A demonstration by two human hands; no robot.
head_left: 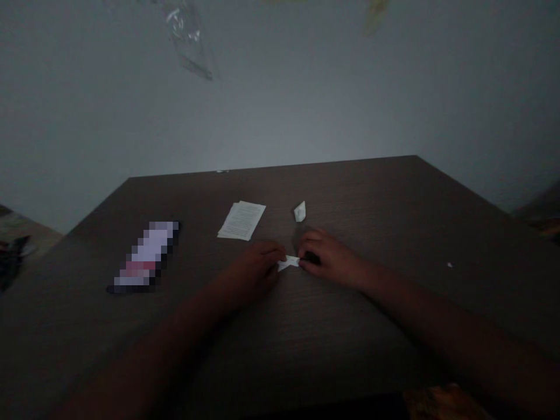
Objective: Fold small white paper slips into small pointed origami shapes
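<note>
Between my two hands is a small folded piece of white paper point(290, 261), low over the table. My left hand point(258, 267) has its fingers closed on the paper's left end. At the right end, the thumb and fingers of my right hand point(328, 256) pinch it. Most of the paper's ends are hidden by the fingers. Just beyond my right hand lies a small folded paper piece point(300, 212) with a pointed top. A stack of printed paper sheets point(242, 221) rests on the table beyond my left hand.
A phone point(146, 256), its screen blurred out, lies on the dark wooden table point(350, 338) at the left. A tiny white scrap point(450, 265) sits at the right. Behind the table rises a pale wall point(306, 105) with a clear plastic pouch point(189, 41) on it.
</note>
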